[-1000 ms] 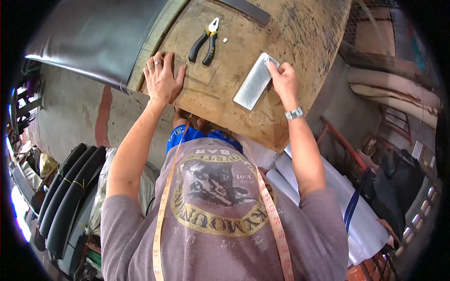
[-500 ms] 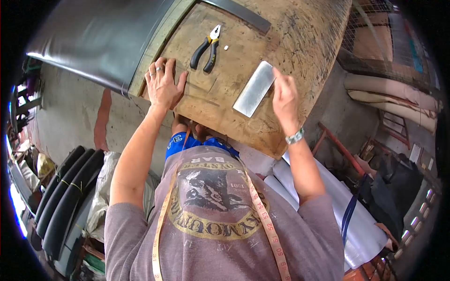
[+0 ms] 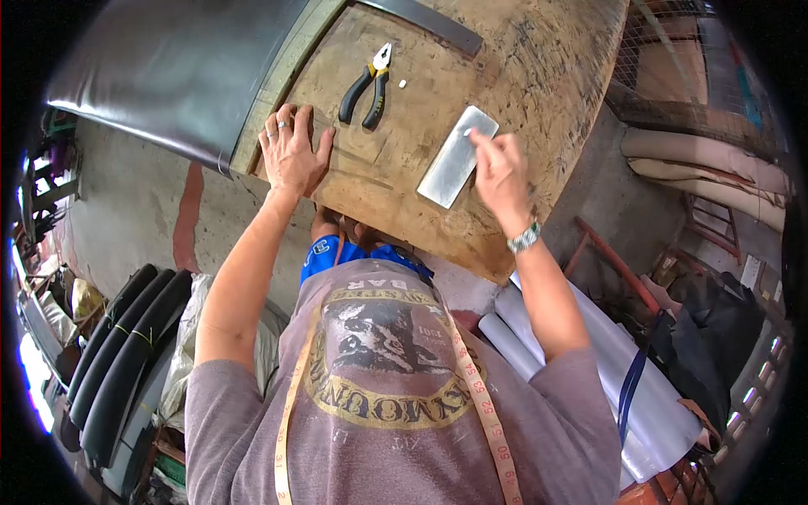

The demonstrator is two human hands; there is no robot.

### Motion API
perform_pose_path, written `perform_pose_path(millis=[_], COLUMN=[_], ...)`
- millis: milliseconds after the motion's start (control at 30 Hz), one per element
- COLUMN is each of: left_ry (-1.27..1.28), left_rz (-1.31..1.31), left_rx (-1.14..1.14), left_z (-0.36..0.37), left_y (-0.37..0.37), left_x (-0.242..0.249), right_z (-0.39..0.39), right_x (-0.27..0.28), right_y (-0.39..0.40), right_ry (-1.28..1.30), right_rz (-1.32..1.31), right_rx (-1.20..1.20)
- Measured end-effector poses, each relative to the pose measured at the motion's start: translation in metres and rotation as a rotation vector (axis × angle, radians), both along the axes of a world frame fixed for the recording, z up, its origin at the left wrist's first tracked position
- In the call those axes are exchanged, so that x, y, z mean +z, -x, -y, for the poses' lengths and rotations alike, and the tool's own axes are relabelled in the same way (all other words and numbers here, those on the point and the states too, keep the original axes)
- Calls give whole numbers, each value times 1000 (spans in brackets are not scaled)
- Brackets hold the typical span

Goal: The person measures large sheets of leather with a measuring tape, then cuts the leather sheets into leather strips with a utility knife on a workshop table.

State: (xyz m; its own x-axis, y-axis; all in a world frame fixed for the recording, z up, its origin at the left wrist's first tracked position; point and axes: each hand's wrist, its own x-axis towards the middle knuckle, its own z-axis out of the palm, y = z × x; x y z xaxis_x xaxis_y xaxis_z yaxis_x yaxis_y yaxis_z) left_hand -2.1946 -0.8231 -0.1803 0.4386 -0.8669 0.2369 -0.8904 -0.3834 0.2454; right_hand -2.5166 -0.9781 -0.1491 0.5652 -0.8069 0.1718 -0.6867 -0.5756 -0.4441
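On the worn wooden counter (image 3: 522,76), near its near edge, lies a flat rectangular grey metal plate (image 3: 450,164), set at a slant. Right hand (image 3: 498,172) hovers at the plate's right side, its fingers (image 3: 481,145) pinched together on a small white bit held over the plate's upper end; whether the fingers touch the plate itself I cannot tell. Left hand (image 3: 290,151) rests flat on the counter toward its left edge, fingers spread and released, a ring on one of them. Between the two hands but farther in lie black-and-yellow-handled pliers (image 3: 366,80), with a small white piece (image 3: 402,83) just beside them. A dark sheet (image 3: 168,67) hangs past the counter's left edge, and a long dark metal strip (image 3: 433,23) lies along the far edge. A yellow measuring tape (image 3: 471,396) hangs around the person's neck.
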Motion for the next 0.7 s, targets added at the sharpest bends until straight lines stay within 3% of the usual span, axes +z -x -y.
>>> perform_pose_path(millis=[67,200,267,433,533,667,700], left_ry=[3,-1,1,-1,7,12,18], left_rz=[21,-27,3,-19,12,-18,-14], left_rx=[9,-2,5,8,3,-2,-2], left_z=[-1,-2,-1,-5,0,-5,-6], left_y=[0,3,-1,6,-2,3,2], left_x=[-6,4,1,-1,-1,-1,-4], right_z=[-9,11,-13,11,-16,16,6], right_x=[2,4,12,8,13,11,15], right_y=[3,-2,0,0,3,0,1], right_ry=[54,49,37,56,24,53,56], right_rz=[-1,-67,-109,-171,-144,-163,-196], right_rx=[100,-33,90,-25,82,-25,40])
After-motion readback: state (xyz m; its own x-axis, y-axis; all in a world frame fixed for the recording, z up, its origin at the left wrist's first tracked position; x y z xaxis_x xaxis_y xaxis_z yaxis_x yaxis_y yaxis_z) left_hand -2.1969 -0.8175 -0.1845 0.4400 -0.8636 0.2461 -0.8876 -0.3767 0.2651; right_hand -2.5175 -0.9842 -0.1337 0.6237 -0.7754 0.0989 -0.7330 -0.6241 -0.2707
